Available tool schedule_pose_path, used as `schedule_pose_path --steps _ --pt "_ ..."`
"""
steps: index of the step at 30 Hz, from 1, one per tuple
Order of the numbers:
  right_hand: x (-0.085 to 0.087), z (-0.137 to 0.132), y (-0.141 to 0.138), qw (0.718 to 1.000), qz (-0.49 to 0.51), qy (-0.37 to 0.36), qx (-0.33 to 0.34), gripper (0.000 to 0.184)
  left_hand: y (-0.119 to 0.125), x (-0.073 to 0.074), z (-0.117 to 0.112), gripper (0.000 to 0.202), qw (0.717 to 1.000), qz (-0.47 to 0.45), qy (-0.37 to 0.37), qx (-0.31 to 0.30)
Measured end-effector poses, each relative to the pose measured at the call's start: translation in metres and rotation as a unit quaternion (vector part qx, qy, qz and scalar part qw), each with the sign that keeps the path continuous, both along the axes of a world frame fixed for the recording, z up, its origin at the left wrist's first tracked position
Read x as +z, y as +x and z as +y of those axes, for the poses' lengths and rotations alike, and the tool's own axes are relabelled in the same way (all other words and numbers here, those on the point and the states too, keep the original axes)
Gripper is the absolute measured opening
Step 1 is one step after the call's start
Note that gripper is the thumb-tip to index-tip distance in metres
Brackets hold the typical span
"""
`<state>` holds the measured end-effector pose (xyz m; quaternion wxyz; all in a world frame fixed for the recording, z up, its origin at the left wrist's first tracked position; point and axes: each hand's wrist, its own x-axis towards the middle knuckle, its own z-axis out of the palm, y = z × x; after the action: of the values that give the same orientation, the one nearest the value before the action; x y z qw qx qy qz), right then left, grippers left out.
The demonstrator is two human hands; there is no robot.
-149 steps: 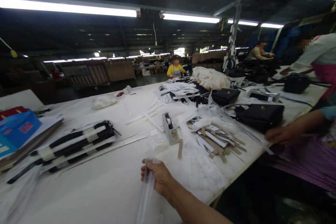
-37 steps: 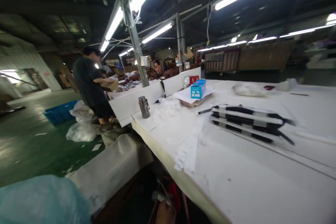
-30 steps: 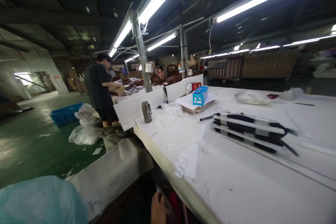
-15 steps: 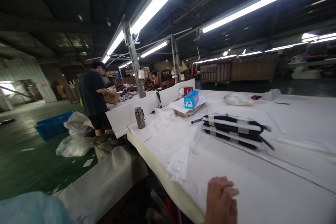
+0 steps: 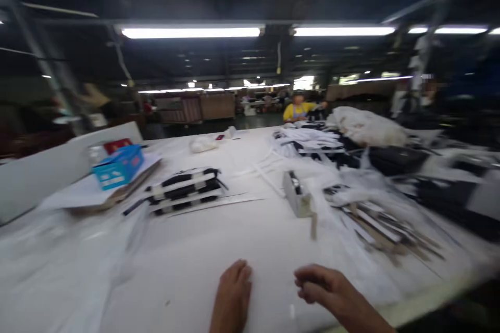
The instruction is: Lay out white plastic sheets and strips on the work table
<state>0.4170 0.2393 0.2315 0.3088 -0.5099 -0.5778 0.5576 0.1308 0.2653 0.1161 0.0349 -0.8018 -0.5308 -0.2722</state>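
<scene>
Both my hands rest on the white table (image 5: 203,250) at its near edge. My left hand (image 5: 232,294) lies flat with its fingers together and stretched forward, holding nothing. My right hand (image 5: 322,286) sits just to its right, fingers loosely curled and pointing left, with nothing visible in them. Ahead of the hands stands a tape dispenser (image 5: 297,195). A stack of black and white straps (image 5: 185,191) lies further left. The picture is smeared by motion.
A blue box (image 5: 117,166) sits on papers at the left. Thin plastic sheets (image 5: 58,250) cover the near left. Brown and white strips (image 5: 378,223) are piled at the right, with black bags (image 5: 394,158) behind. A person in yellow (image 5: 299,109) works at the far end.
The view has swung right from the table's left end and the aisle to the table's middle. My left hand came up onto the table; my right hand now shows beside it.
</scene>
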Motion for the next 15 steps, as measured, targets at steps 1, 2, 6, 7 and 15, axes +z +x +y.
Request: schedule_pose_path --steps 1,2,6,7,15 --pt "-0.002 0.005 0.011 0.999 0.032 0.001 -0.031 0.042 -0.007 -0.01 0.01 0.03 1.0 0.02 -0.002 -0.016" --pt "-0.004 0.009 0.021 0.996 0.058 0.003 -0.061 0.041 -0.012 -0.019 0.018 0.031 0.999 0.034 0.013 -0.029" --pt "-0.012 0.018 0.062 0.984 0.029 0.026 -0.176 0.043 -0.024 -0.033 0.029 0.039 0.992 0.058 0.082 -0.075" --pt "-0.015 0.021 0.073 0.979 0.001 0.038 -0.2 0.043 -0.025 -0.032 0.029 0.04 0.99 0.06 0.1 -0.081" --pt "-0.041 0.07 0.149 0.915 -0.229 0.048 -0.328 0.039 -0.032 -0.034 0.039 0.033 0.984 0.067 0.122 -0.112"
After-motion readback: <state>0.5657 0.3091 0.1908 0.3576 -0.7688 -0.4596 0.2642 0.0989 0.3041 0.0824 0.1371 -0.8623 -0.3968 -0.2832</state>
